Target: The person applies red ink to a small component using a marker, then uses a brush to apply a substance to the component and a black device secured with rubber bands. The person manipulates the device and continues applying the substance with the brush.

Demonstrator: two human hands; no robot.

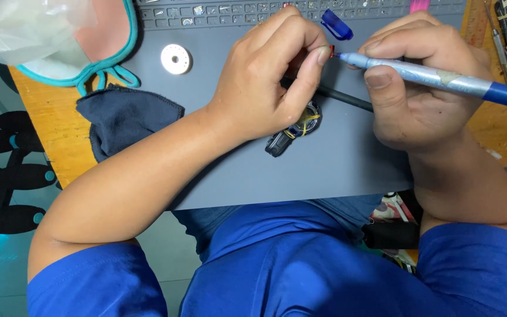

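Materials/finish, as seen:
Laptop deck (324,170) matt grey, smooth; pen (429,76) glossy blue plastic; rag (127,120) dark soft cloth; bench (48,123) bare orange wood; washer (176,58) pale, smooth.
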